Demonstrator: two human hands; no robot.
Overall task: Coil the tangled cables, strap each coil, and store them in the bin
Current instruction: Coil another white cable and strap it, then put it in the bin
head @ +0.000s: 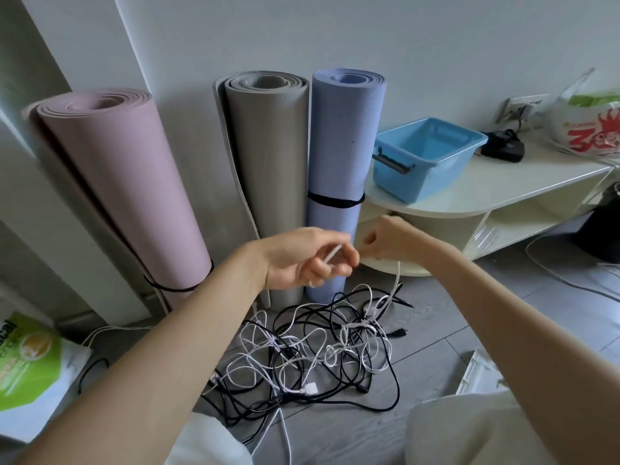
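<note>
From the head view, both hands are raised above a tangle of black and white cables that sprawls on the grey floor in front of three rolled mats. The left hand has its grip pinching the stiff end of a white cable; that short end runs slantwise, pointing up and to the right toward the other hand. The right hand has its fingers curled, its grip closed on the same white cable, which drops from it almost straight down into the pile. The heap itself has no clear long axis, with loops lying every way.

The blue bin stands upright on the pale counter to the right, well apart from the cables, its long side running back toward the wall.

The pink mat, grey mat and lilac mat stand on end against the wall.
</note>
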